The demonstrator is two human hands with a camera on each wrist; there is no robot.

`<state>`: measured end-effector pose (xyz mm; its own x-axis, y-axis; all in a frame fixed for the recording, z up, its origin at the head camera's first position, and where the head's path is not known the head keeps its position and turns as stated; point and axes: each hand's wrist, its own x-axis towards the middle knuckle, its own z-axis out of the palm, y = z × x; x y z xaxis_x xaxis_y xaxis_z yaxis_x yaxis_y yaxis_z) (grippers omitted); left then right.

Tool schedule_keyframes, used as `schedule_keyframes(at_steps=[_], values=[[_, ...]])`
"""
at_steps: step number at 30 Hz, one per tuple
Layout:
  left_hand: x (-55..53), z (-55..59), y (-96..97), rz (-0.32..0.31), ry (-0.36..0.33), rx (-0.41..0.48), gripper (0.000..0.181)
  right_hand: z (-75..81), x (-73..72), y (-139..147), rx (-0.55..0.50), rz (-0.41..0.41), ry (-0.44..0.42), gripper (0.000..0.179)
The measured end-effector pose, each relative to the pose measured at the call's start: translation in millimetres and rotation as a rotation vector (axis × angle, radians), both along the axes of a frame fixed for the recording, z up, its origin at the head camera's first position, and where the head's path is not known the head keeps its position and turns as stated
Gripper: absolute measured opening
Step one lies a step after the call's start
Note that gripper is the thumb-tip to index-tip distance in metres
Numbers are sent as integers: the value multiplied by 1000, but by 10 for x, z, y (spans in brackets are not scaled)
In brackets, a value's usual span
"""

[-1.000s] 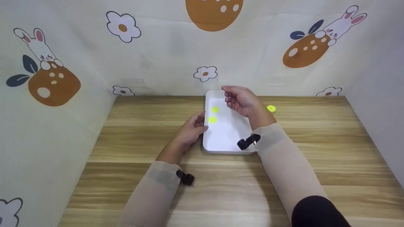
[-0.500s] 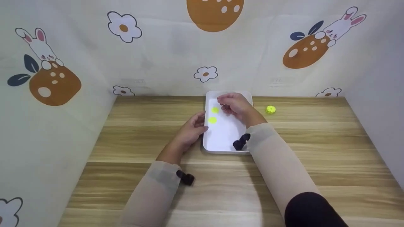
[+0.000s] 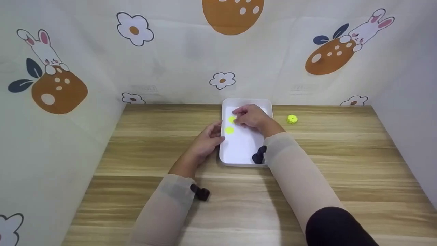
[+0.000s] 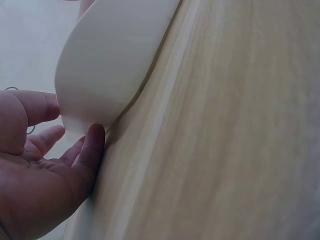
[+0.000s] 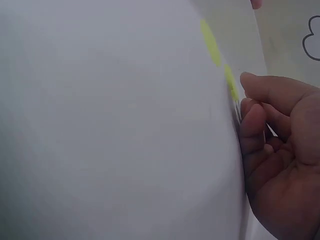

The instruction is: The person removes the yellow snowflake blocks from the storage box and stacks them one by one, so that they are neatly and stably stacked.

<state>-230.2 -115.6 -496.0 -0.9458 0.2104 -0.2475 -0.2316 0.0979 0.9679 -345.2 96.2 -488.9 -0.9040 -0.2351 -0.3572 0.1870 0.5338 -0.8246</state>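
A shallow white tray point(image 3: 244, 147) lies on the wooden table. My left hand point(image 3: 206, 141) touches its left wall from outside; in the left wrist view the fingertips of this hand point(image 4: 45, 165) rest on the tray's side. Two bright yellow discs point(image 3: 229, 130) are in the tray near that wall. Over the tray's far half is my right hand point(image 3: 252, 118), its thumb beside the farther yellow disc point(image 3: 231, 119). In the right wrist view the fingers of this hand point(image 5: 280, 140) are bent, with nothing visible between them; whether they touch the disc cannot be told.
Right of the tray, a notched yellow round piece point(image 3: 292, 119) lies on the wooden table point(image 3: 143, 147). A printed cloth backdrop point(image 3: 177, 58) stands behind the table's far edge, with pale walls at both sides.
My right hand has come down and leftward, from above the tray's far right part to beside the farther yellow disc. The left hand, the tray and its two discs stay in place.
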Motion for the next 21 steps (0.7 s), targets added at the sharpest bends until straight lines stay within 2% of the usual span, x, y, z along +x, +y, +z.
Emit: schedule_keyframes(at_steps=[5,9,15,21], values=[[3,-2,-8,-12,1,-1,67,27,12,-42,151,61,66,39],[5,-2,-8,-12,-2,-10,68,32,16,-56,189,87,100,37],[7,10,0,-2,-22,-16,67,42,22,-61,168,62,76,33],[-4,4,1,2,-10,-17,66,26,23,-41,81,17,67,27]])
